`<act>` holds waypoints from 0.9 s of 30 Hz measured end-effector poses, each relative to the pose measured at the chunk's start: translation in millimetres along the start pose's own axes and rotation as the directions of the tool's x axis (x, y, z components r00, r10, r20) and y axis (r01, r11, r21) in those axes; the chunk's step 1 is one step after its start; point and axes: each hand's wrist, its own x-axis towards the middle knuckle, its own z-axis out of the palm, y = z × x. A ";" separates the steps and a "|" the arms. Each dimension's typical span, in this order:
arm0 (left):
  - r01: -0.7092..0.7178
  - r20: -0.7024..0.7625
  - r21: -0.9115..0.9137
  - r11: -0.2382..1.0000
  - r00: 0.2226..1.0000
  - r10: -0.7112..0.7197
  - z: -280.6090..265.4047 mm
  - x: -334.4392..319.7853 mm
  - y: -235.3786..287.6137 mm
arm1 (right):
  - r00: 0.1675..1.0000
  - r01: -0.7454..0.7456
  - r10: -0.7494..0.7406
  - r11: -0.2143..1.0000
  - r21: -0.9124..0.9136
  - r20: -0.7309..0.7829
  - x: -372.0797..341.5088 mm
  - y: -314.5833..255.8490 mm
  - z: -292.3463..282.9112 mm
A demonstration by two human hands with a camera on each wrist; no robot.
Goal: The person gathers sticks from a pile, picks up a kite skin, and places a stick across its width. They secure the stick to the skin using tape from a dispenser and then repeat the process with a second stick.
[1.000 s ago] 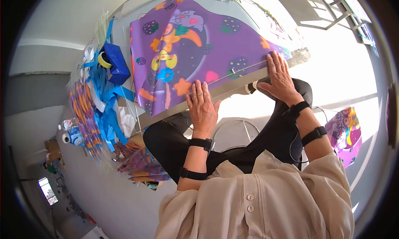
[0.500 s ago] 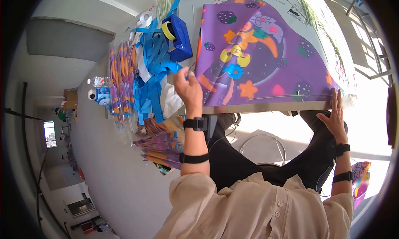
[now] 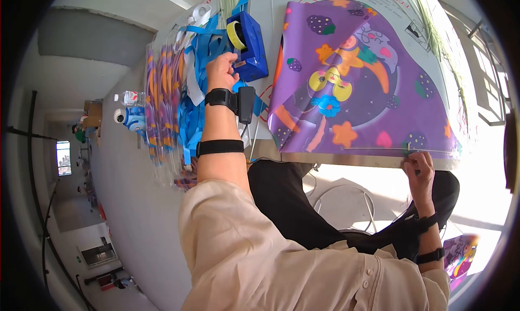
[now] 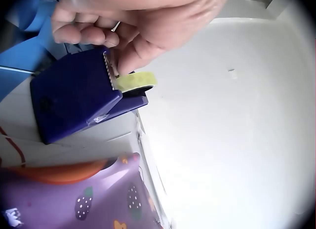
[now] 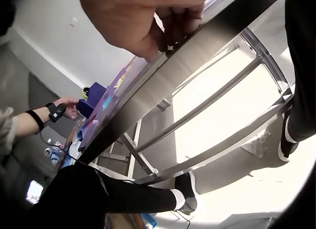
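A roll of clear yellowish tape (image 4: 136, 81) sits in a blue tape dispenser (image 3: 254, 51). My left hand (image 3: 221, 73) pinches the tape's end beside the serrated cutter, its thumb against the tape and the other fingers curled. A purple sheet printed with cartoon figures (image 3: 363, 110) lies on the table, folded over at its left side. Along its near edge runs a thin white rod (image 3: 379, 148) with a small upright piece on it. My right hand (image 3: 420, 175) is at the table's near edge, fingers curled and fingertips right by the rod; I cannot tell what they hold.
Blue and white strips (image 3: 203, 105) heap left of the dispenser, beside bagged printed sheets (image 3: 162, 100). A bottle (image 3: 130, 98) stands beyond them. Thin pale sticks (image 3: 433, 35) lie at the table's far right. The metal table edge (image 3: 336, 159) runs above my knees.
My left hand has left the sheet's near edge and reached left to the tape dispenser. My right hand's fingers, straight on the sheet before, are now curled at its edge. The head view has shifted left.
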 end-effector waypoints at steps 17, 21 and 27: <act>0.204 0.155 -0.278 0.939 0.974 -0.165 -19.0 -23.2 -48.7 | 0.996 0.005 -0.002 0.999 0.037 -0.092 0.7 7.3 8.1; 0.264 0.122 -0.254 0.931 0.963 -0.240 -11.1 -23.9 -79.3 | 0.996 0.018 -0.020 1.000 -0.024 -0.083 -2.7 11.0 7.7; -0.317 -0.275 -0.139 0.938 0.923 0.271 -5.5 -50.1 -35.6 | 0.996 0.026 -0.029 0.999 -0.028 -0.080 0.0 12.0 9.0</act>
